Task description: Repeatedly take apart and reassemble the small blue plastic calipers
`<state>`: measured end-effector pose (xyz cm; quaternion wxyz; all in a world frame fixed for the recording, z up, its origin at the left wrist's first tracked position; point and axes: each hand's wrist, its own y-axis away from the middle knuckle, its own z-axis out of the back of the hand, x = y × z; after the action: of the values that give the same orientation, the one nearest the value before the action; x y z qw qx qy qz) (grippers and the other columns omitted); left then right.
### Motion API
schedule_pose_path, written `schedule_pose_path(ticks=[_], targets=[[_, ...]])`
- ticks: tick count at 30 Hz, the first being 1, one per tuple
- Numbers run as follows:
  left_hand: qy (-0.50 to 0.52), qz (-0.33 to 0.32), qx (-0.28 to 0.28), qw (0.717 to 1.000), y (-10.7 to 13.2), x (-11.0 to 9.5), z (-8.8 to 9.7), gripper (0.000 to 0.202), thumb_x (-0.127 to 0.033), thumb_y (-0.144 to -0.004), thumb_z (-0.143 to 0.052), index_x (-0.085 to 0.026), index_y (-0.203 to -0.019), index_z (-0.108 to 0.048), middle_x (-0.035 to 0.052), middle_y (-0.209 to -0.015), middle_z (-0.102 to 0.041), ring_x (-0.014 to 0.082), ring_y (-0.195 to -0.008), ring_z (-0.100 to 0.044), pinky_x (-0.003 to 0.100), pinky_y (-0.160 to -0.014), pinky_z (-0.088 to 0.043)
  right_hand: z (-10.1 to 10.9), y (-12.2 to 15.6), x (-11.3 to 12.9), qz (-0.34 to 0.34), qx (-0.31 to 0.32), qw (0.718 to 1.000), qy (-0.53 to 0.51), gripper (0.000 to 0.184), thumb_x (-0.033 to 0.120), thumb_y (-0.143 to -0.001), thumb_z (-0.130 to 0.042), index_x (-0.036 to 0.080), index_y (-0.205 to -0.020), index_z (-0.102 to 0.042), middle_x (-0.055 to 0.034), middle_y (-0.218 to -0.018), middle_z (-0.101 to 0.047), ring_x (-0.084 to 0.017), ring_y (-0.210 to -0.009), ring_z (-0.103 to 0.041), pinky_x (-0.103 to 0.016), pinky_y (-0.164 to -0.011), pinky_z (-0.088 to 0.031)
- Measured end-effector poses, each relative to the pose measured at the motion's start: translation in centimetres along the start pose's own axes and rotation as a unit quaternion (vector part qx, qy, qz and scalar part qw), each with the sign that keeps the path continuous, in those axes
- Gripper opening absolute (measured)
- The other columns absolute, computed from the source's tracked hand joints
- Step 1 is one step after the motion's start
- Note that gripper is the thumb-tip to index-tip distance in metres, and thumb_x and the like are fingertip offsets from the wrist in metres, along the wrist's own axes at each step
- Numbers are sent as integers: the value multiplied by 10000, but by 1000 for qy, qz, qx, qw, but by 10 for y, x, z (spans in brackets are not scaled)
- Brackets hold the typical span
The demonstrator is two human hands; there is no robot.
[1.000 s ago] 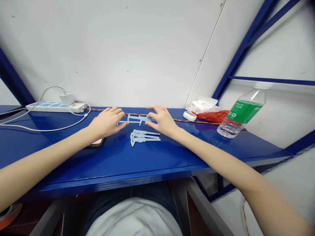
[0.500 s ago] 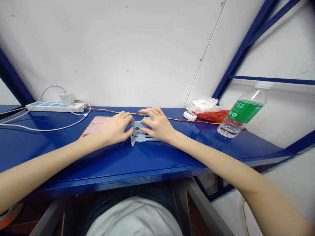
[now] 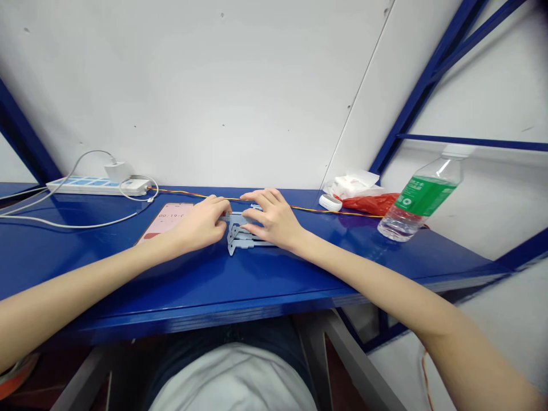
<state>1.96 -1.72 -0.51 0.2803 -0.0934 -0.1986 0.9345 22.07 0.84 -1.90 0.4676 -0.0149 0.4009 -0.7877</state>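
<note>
Several pale blue-grey metal brackets [image 3: 242, 244] with bent, holed end tabs lie side by side on the blue table, between my hands. My left hand [image 3: 201, 221] is closed, thumb against fingers, at the left end of the rear bracket [image 3: 235, 218]. From the right, my right hand [image 3: 276, 220] reaches over the group, its thumb and curved fingers around the brackets near their middle. That hand covers their right part, and the exact contact of its fingertips is partly hidden.
A phone [image 3: 165, 220] showing a timer lies beside my left wrist. Behind it are a power strip [image 3: 98, 185] with a charger and white cables. At right stand a water bottle [image 3: 423, 197], a red plastic bag [image 3: 370, 202], tissues [image 3: 355, 184] and a small white object [image 3: 330, 202]. Thin coloured wires [image 3: 299, 209] cross the back.
My left hand's thumb and fingers have closed together at the rear bracket's left end, from a wider grip around the end tabs. My right hand has barely moved.
</note>
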Motion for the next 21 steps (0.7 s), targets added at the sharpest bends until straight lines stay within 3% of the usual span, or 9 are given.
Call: schedule_pose_path(ticks=[4,8,11,17,21], targets=[[-61,-28,-21,998,1,7,-1,178,-118,-725,-400,-188,-826,-529,61,-871,-621,224,-878,-545,352,-768,-468,-3,2,-3,-2,-17,1000,12,163,342,-868,-574,203,-846,-657,-95,-1164,-625,-239,-1069,-537,-421,-913,-386],[-192,-60,-66,977,1,21,-3,216,-192,-805,-421,-145,-941,-582,113,-949,-625,275,-955,-550,409,-818,-460,-6,6,-12,-48,-17,999,19,158,345,-851,-605,200,-851,-666,-95,-1170,-622,-238,-1058,-541,-417,-918,-391],[-247,-86,-63,963,1,28,-5,225,-220,-846,-418,-140,-934,-609,121,-945,-615,281,-951,-554,409,-806,-460,-7,8,-16,-84,-19,996,17,153,348,-840,-620,204,-845,-671,-93,-1170,-619,-247,-1060,-544,-423,-914,-392],[-217,-172,-37,960,4,18,-9,211,-194,-873,-417,-147,-927,-615,102,-986,-605,239,-928,-547,372,-838,-451,-4,5,-10,-83,8,996,-13,159,351,-823,-646,196,-841,-676,-92,-1170,-616,-241,-1084,-537,-415,-937,-381],[-208,-150,-10,967,2,23,-14,245,-211,-887,-400,-151,-953,-628,109,-1005,-614,248,-953,-552,387,-855,-446,-7,4,-11,-137,59,987,-57,168,350,-790,-685,183,-779,-676,-88,-1122,-622,-229,-1065,-537,-406,-953,-373]])
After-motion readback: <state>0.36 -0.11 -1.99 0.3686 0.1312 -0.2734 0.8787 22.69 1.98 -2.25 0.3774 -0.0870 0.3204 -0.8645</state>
